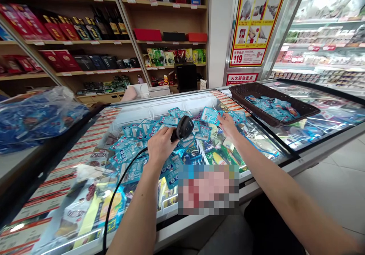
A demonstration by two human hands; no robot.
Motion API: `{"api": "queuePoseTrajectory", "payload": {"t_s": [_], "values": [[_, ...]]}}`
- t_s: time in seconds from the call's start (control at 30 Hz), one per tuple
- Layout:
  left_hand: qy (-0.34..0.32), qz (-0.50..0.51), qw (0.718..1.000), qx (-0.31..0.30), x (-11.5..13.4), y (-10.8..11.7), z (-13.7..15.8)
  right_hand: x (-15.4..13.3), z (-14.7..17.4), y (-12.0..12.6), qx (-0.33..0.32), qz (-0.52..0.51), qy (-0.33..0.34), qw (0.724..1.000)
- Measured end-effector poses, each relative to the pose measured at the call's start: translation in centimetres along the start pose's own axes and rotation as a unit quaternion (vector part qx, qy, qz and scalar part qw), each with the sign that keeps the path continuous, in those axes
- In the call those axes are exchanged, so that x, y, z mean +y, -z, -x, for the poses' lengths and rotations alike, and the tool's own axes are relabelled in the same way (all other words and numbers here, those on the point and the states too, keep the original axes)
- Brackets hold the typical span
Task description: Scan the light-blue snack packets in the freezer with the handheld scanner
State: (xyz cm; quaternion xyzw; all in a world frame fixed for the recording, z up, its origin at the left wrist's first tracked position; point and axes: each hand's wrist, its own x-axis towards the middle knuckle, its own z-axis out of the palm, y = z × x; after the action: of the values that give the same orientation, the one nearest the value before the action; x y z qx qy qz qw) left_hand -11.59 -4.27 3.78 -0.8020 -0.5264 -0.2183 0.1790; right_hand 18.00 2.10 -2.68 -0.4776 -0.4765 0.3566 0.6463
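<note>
My left hand (pixel 161 144) is closed round the handle of a black barcode scanner (pixel 184 127), whose cable runs down past my forearm. My right hand (pixel 228 124) pinches the edge of a small blue packet (pixel 210 115), its printed face with a white label turned up. Below and around both hands, many similar blue packets (pixel 128 150) lie spread over the glass top of a chest freezer (pixel 185 219). To the right, a dark brown woven basket (pixel 302 112) holds more blue packets (pixel 273 106).
A clear plastic bag (pixel 42 114) full of blue packets stands at the left. Price labels (pixel 48 194) line the freezer's left side. Behind are shelves (pixel 171 38) of boxes and bottles, a red instruction poster (pixel 258 23) and a lit display fridge (pixel 327 38). A blurred patch covers part of the front edge.
</note>
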Motion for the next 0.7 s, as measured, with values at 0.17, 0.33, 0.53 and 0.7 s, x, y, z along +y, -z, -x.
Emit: {"api": "queuePoseTrajectory", "payload": {"t_s": [0.17, 0.33, 0.53, 0.7], "values": [[-0.031, 0.020, 0.999, -0.001, 0.8, -0.2, 0.1, 1.0, 1.1, 0.2, 0.012, -0.025, -0.017, 0.999], [-0.054, 0.030, 0.998, -0.012, 1.5, -0.3, 0.1, 0.9, 1.5, -0.2, 0.020, -0.039, -0.029, 0.999], [-0.072, 0.025, 0.997, -0.005, 1.9, -0.3, 0.2, -0.1, 2.0, -0.6, 0.025, -0.067, -0.034, 0.997], [-0.076, 0.025, 0.997, -0.007, 1.9, -0.3, 0.2, -0.2, 2.0, -0.6, 0.024, -0.052, -0.033, 0.998]]}}
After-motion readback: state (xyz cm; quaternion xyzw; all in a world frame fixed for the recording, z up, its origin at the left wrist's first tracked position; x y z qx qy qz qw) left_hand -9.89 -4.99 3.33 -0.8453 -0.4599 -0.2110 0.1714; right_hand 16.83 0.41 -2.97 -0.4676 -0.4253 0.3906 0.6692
